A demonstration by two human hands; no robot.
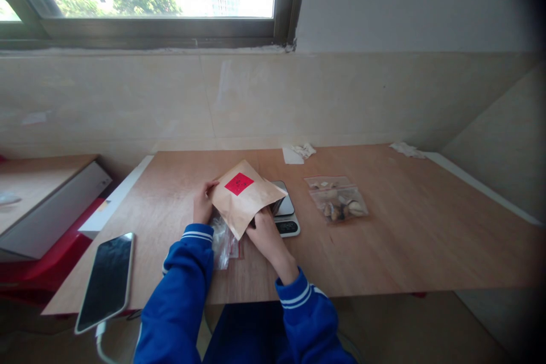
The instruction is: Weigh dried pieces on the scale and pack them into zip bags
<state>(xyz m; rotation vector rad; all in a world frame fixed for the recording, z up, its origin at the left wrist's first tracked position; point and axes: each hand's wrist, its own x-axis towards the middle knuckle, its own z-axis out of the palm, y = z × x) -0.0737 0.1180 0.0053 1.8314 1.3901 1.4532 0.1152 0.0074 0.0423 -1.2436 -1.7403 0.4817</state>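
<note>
A brown kraft paper bag (239,202) with a red square label is held tilted over the table, its mouth turned to the lower right. My left hand (205,203) grips the bag's left edge. The fingers of my right hand (268,237) reach into the open mouth, so their tips are hidden. Partly covered by the bag, a white kitchen scale (290,224) lies behind my right hand. Clear zip bags (222,242) lie under the bag, beside my left wrist. Right of the scale are two clear zip bags (341,205) with brownish pieces inside.
A phone (106,276) with a white cable lies at the table's left front edge. White paper (293,155) and a crumpled tissue (305,151) lie at the back, another crumpled tissue (407,150) at the back right. A red stool (51,267) stands left, below a second table (38,187).
</note>
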